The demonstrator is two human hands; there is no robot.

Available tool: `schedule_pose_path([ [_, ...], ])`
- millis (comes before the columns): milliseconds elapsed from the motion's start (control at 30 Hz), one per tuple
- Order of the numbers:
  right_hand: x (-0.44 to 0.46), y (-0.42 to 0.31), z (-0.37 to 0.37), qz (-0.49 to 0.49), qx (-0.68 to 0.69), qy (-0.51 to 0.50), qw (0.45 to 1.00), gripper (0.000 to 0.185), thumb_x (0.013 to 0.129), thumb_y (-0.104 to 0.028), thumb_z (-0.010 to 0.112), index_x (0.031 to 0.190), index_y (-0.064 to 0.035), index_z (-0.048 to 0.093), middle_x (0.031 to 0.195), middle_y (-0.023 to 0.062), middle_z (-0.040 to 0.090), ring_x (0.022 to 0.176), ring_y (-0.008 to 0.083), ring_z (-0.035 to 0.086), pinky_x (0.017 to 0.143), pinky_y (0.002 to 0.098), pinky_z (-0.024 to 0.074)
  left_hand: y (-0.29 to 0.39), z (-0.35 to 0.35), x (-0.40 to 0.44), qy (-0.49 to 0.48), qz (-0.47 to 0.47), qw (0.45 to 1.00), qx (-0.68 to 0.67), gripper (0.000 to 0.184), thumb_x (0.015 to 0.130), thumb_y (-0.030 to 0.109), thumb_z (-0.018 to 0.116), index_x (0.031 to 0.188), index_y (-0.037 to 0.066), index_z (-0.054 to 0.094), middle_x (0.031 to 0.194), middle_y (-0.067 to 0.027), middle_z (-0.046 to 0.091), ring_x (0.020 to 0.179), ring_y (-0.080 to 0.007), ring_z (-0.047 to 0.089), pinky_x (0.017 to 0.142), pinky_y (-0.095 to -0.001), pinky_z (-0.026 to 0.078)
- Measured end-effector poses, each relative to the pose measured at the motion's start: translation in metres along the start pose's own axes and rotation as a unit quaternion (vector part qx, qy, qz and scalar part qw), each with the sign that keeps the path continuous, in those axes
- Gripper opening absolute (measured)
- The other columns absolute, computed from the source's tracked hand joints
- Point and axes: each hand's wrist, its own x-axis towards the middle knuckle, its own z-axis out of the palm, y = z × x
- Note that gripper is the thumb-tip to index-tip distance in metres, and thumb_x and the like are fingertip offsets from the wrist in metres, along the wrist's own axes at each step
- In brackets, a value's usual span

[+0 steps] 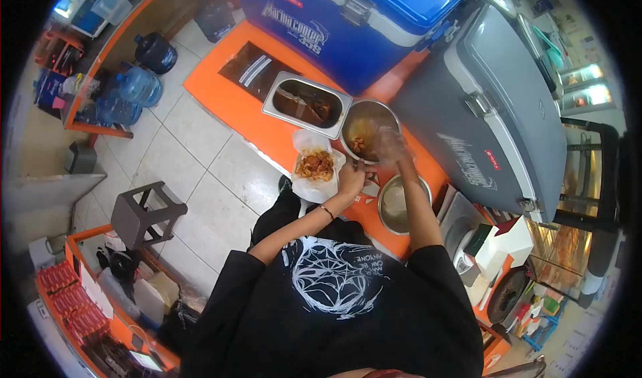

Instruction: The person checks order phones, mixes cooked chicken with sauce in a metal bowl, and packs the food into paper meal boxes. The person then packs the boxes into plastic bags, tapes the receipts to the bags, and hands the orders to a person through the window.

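Observation:
My left hand (pixel 352 179) is at the near rim of a round metal bowl (pixel 346 134), its fingers closed on the edge. A few pieces of saucy food (pixel 359 144) lie inside that bowl. Over the bowl's right side is my right hand (pixel 393 148), smeared by motion; whether its fingers hold anything is unclear. Left of my left hand sits a paper-lined container (pixel 302 189) filled with reddish-brown fried food (pixel 315 165). A rectangular steel pan (pixel 274 107) with dark sauce stands behind it. Close to my right forearm is a second metal bowl (pixel 394 207).
The orange table (pixel 210 77) carries a blue cooler (pixel 334 27) at the back and a grey cooler (pixel 481 110) at the right. A dark flat packet (pixel 251 70) lies beside the pan. A plastic stool (pixel 144 214) and water jugs (pixel 139 87) stand on the floor.

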Motion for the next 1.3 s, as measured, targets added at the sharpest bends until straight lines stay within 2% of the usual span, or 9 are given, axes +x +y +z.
schedule_pose_path([
  [300,0.007,-0.001,0.04,-0.033,-0.171,-0.04,0.984,0.031,0.084,-0.008,0.061,0.114,-0.0026,0.056,0.112,0.0112,0.059,0.105,0.0201,0.055,0.09,0.0334,0.0458,-0.004,0.001,0.004,0.074,0.113,0.973,0.188,0.023,0.087,0.009,0.05,0.107,-0.003,0.053,0.089,-0.0165,0.065,0.068,-0.0242,0.067,0.049,-0.0343,0.057],
  [500,0.025,0.013,0.035,-0.069,0.047,0.045,0.995,0.032,0.085,-0.007,0.059,0.116,-0.0042,0.055,0.114,0.0111,0.057,0.108,0.0209,0.053,0.091,0.0351,0.0459,-0.007,-0.008,0.025,0.022,0.154,0.959,0.236,0.025,0.091,0.017,0.048,0.107,-0.002,0.054,0.086,-0.012,0.067,0.071,-0.0206,0.067,0.052,-0.0335,0.057],
  [567,0.024,0.011,0.025,-0.043,0.385,0.048,0.921,0.032,0.086,-0.007,0.059,0.117,-0.0047,0.054,0.115,0.0111,0.057,0.109,0.0211,0.053,0.092,0.0356,0.046,0.0,-0.006,0.018,0.014,0.114,0.975,0.191,0.029,0.091,0.022,0.05,0.108,-0.001,0.055,0.085,-0.0113,0.068,0.071,-0.0192,0.066,0.053,-0.0329,0.057],
  [633,0.005,-0.013,0.009,0.078,0.713,0.087,0.691,0.031,0.087,-0.006,0.057,0.118,-0.0055,0.054,0.116,0.0111,0.056,0.11,0.0205,0.052,0.09,0.0365,0.0471,0.008,-0.009,0.01,0.003,0.072,0.987,0.146,0.032,0.092,0.026,0.051,0.109,0.0,0.055,0.085,-0.0105,0.069,0.071,-0.0178,0.066,0.054,-0.0323,0.057],
  [767,-0.043,-0.041,-0.013,-0.053,0.667,0.123,0.733,0.032,0.086,-0.005,0.057,0.118,-0.0049,0.053,0.112,0.0096,0.057,0.108,0.019,0.054,0.087,0.0347,0.049,0.039,-0.064,-0.041,-0.15,0.077,0.944,0.284,0.036,0.089,0.035,0.054,0.085,0.001,0.067,0.068,-0.0091,0.067,0.066,-0.0181,0.066,0.059,-0.0279,0.048],
  [867,-0.064,-0.074,-0.008,-0.042,0.659,0.113,0.743,0.037,0.083,-0.006,0.06,0.119,-0.001,0.053,0.114,0.0104,0.055,0.104,0.0217,0.055,0.09,0.0321,0.0483,0.049,-0.122,-0.083,0.025,0.168,0.913,0.37,0.039,0.09,0.038,0.053,0.082,0.003,0.069,0.067,-0.0085,0.067,0.062,-0.0165,0.065,0.057,-0.0284,0.048],
  [933,-0.088,-0.113,0.013,-0.058,0.398,0.11,0.909,0.028,0.087,-0.004,0.052,0.115,-0.0058,0.056,0.108,0.0076,0.059,0.105,0.0219,0.054,0.093,0.0342,0.0442,0.044,-0.161,-0.096,0.064,0.109,0.929,0.346,0.039,0.09,0.036,0.055,0.078,0.001,0.068,0.067,-0.0087,0.066,0.061,-0.0135,0.064,0.057,-0.0264,0.047],
  [1000,-0.061,-0.071,0.078,-0.305,0.214,0.114,0.921,0.024,0.086,-0.007,0.055,0.109,-0.0045,0.061,0.105,0.0087,0.06,0.107,0.026,0.052,0.097,0.0349,0.04,0.047,-0.173,-0.109,0.114,0.088,0.941,0.306,0.041,0.089,0.036,0.056,0.076,-0.001,0.066,0.064,-0.0074,0.065,0.058,-0.0106,0.061,0.055,-0.0242,0.045],
  [1300,-0.049,-0.041,0.122,-0.257,0.044,0.078,0.962,0.024,0.087,-0.008,0.054,0.11,-0.0021,0.06,0.107,0.0091,0.06,0.103,0.0239,0.055,0.095,0.0323,0.0419,0.037,-0.192,-0.125,0.15,0.085,0.951,0.255,0.039,0.09,0.035,0.057,0.075,-0.001,0.065,0.064,-0.0047,0.062,0.06,-0.0069,0.056,0.056,-0.0212,0.042],
])
